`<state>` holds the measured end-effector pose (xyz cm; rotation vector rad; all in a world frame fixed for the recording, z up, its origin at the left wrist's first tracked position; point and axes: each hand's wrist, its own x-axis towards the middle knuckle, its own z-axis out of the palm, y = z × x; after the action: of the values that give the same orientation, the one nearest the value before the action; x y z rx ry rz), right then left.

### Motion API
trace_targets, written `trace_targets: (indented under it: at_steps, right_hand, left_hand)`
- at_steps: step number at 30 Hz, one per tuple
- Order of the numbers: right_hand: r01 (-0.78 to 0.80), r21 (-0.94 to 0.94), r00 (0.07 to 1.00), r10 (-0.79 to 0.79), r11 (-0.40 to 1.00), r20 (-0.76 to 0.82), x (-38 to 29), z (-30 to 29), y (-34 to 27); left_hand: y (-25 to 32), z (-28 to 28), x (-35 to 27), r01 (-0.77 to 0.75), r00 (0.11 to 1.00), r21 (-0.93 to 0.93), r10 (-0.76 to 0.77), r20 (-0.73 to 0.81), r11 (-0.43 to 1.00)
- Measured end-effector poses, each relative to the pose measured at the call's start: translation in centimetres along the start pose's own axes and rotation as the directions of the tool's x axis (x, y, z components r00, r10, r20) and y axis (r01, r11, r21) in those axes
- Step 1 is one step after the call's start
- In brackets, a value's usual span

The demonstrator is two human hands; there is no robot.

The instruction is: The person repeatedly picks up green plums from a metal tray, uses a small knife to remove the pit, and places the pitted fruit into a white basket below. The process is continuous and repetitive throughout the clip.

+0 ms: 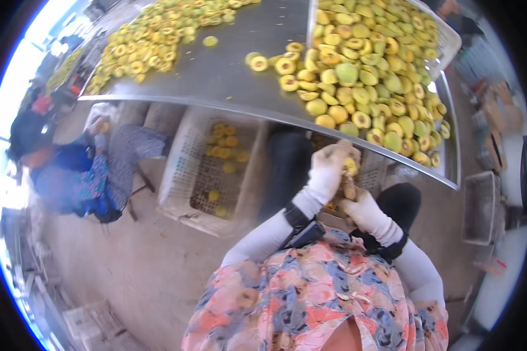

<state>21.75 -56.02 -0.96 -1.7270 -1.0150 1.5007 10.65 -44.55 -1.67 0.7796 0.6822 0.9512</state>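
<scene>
My left hand (333, 158), in a pale glove, holds a halved yellow fruit (350, 166) just off the metal table's front edge. Below it, my right hand (358, 206), gloved too, is closed around the handle of a small tool (349, 188) whose tip meets the fruit; the tip is too small to make out. Beyond both hands, a large heap of halved yellow-green stone fruit (369, 87) lies on the table and spills from a white plastic crate (450, 41). Some halves show a brown stone hollow.
The metal table (246, 57) has a raised front rim; more fruit halves (145, 48) cover its far left. A white perforated crate (175, 175) with some fruit stands left of my legs. A person (79, 175) sits farther left. A grey crate (481, 208) is on the floor at right.
</scene>
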Motion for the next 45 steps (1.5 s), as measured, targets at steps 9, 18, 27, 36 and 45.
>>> trace_targets:
  at_steps: [9,18,27,36,45]
  right_hand:
    - [0.165,-0.444,0.982,-0.104,0.881,0.158,-0.3,-1.1,-3.8]
    - [0.101,-0.502,0.966,0.036,0.859,0.257,-1.3,-2.4,-3.2]
    - [-0.19,-0.153,0.962,0.215,0.97,0.166,-1.5,-5.2,3.7]
    - [-0.032,-0.488,0.992,-0.033,0.872,-0.125,4.7,-3.4,11.2]
    - [-0.089,-0.218,0.895,-0.018,0.972,-0.445,5.9,-6.1,10.3]
  left_hand:
    - [2.5,-1.0,-0.1,0.149,0.96,0.033,-0.152,0.237,0.988]
    - [0.5,-0.9,1.4,0.014,0.713,0.183,-0.138,0.688,0.983]
    - [3.2,0.8,2.5,-0.115,0.991,0.287,0.089,0.102,0.951]
    - [8.1,-22.1,1.5,0.181,0.895,0.782,0.23,-0.383,0.596]
    - [0.7,-44.6,-11.4,0.759,0.05,0.412,0.586,-0.809,0.503]
